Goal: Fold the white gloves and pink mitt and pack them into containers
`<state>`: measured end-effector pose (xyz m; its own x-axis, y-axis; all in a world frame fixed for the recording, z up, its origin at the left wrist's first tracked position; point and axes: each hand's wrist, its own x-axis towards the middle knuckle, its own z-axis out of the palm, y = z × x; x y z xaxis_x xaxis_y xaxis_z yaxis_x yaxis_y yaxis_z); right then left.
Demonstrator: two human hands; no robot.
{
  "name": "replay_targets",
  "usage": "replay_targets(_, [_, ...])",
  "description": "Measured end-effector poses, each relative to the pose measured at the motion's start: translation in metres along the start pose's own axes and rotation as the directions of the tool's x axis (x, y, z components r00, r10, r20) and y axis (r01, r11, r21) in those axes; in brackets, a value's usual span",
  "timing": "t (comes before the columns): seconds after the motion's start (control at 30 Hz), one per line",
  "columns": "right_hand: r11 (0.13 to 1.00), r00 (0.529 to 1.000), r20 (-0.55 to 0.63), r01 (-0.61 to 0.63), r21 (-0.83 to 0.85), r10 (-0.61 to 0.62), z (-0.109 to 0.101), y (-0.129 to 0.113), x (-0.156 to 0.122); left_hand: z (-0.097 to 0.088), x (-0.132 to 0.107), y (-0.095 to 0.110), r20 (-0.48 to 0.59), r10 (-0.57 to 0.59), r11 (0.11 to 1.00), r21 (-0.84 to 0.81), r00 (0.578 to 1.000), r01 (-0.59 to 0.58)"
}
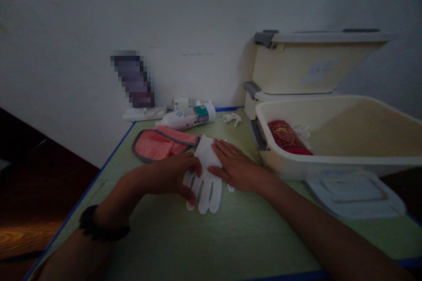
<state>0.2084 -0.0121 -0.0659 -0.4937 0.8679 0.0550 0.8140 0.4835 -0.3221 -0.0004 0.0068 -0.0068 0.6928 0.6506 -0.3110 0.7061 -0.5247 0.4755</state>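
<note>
White glove (209,186) lies flat and unfolded on the desk (231,237) at centre frame. The right hand (235,166) presses it open-palmed, while the left hand (171,175) curls over its edge, grip unclear.

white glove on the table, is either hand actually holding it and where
The left hand pinches the white glove at its edge near the finger bases; the right hand lies flat on its palm. It rests on the table.
</note>
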Motion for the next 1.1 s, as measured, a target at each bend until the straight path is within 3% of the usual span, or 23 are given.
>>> replay_targets(0.17, [1.000, 0.998, -0.062, 0.004, -0.018, -0.005, 0.001, -0.001, 0.000, -0.003, 0.002, -0.005, -0.013, -0.059, 0.997, -0.049, 0.998, 0.059])
replay_targets(0.37, [0.999, 0.999, -0.035, 0.004, -0.046, -0.005, 0.000, -0.002, 0.000, -0.006, -0.002, -0.007, 0.039, -0.116, 0.990, -0.072, 0.993, 0.118])
replay_targets(0.67, [0.999, 0.999, -0.041, -0.002, -0.048, 0.000, -0.001, -0.004, 0.000, -0.007, -0.002, -0.011, 0.030, -0.078, 0.991, -0.105, 0.996, 0.081])
replay_targets(1.1, [0.997, 1.000, -0.016, 0.005, -0.074, -0.006, -0.001, -0.004, 0.001, -0.009, -0.003, -0.010, 0.083, -0.150, 0.988, -0.012, 0.985, 0.152])
